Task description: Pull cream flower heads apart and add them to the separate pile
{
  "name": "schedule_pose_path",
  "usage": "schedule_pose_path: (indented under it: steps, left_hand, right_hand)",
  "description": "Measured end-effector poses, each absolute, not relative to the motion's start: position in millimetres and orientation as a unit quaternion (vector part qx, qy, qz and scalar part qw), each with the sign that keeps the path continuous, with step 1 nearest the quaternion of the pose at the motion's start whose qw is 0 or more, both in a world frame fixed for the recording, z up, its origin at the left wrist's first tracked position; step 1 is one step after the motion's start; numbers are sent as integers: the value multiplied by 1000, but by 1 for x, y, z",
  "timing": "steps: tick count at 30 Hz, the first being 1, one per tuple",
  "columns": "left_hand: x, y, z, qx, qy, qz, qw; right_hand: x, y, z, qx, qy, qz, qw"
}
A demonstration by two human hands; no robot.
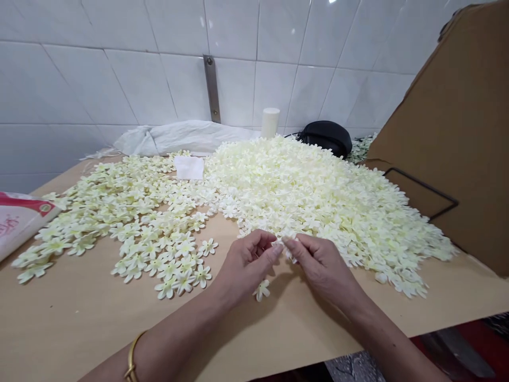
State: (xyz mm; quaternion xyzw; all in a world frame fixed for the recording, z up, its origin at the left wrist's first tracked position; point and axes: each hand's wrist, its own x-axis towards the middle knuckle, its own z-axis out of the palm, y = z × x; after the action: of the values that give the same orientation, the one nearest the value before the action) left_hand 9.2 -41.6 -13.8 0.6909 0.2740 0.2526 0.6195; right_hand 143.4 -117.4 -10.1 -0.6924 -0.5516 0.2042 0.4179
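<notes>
Thumb and fingers of my left hand (254, 257) pinch a small white flower (289, 253) at the near edge of a big heap. My right hand (318, 260) grips the same flower or flowers from the other side, and the fingers hide much of it. Below my left hand a single pale flower (261, 291) lies on the brown tabletop (99, 329). Behind both hands rises the large heap of pale yellow-white artificial flowers (302, 185). A flatter spread of similar flowers (131, 201) covers the table on the left, its blossoms showing yellowish centres.
A cardboard sheet (449, 132) with a bent black wire (425, 185) stands at the right. Along the tiled wall are a white plastic bag (191, 135), a white cylinder (271, 122) and a black rounded object (326, 137). A paper slip (189, 167) and a pink-white packet (24, 220) lie leftward.
</notes>
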Motion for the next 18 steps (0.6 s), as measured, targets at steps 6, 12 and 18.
schedule_pose_path:
  steps: [6, 12, 18]
  left_hand:
    - [11, -37, -15, 517, 262, 245, 777]
    - [10, -31, -17, 468, 316, 291, 772]
    - [7, -21, -11, 453, 386, 367, 715]
  right_hand:
    - [131, -113, -10, -620, -597, 298, 412]
    - [142, -113, -6, -681, -571, 176, 422]
    - [180, -125, 3, -752, -562, -59, 340]
